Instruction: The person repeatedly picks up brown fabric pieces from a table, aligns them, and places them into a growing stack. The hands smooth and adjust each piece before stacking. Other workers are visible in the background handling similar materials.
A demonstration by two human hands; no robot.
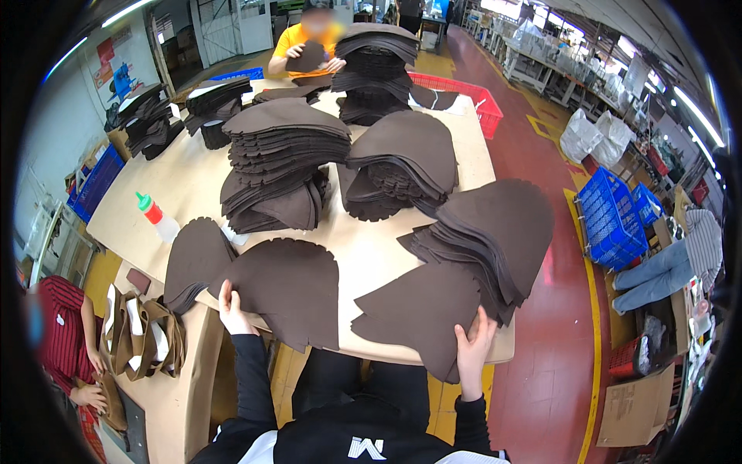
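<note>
My left hand (233, 311) grips the lower left edge of a dark brown cut panel (290, 282) with a notched curved rim. At the table's near right corner, my right hand (474, 346) pinches the edge of another dark brown panel (421, 309), which has a pointed left side and hangs partly over the table edge. Behind that panel, a fanned stack of matching panels (502, 224) leans to the right. Beside my left hand lies a smaller pile of brown panels (193, 259). The fingers under both held panels are partly hidden.
Tall stacks of brown panels (286, 139) fill the table's middle and back. A glue-type bottle with a green cap (154, 216) stands at left. Across the table, a person in orange (290, 42) holds a brown piece. Another person (62, 325) handles brown pieces at lower left.
</note>
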